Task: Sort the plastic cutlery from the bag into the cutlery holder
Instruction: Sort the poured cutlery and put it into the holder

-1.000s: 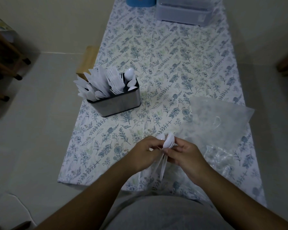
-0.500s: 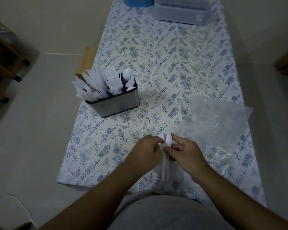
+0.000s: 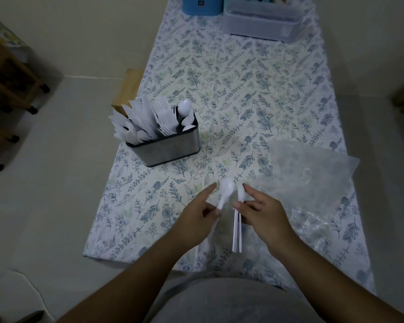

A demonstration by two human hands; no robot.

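Dim light, pale floor (image 3: 44,183), plain wall (image 3: 91,31), wooden furniture (image 3: 7,80) at left

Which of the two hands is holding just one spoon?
The left hand: it pinches a single white spoon by its handle, bowl up. The right hand grips a stack of several white pieces.

Cutlery holder (image 3: 170,149) — brushed metal, dull satin sheen. Cutlery in it (image 3: 149,122) white plastic, smooth; spoon (image 3: 226,191) likewise, faintly glossy. Bag (image 3: 313,169) thin clear plastic, crinkled, catching glints. Tablecloth (image 3: 243,89) matt, printed with leaves. Box (image 3: 261,22) at far end — frosted translucent plastic. Block (image 3: 128,87) pale wood.
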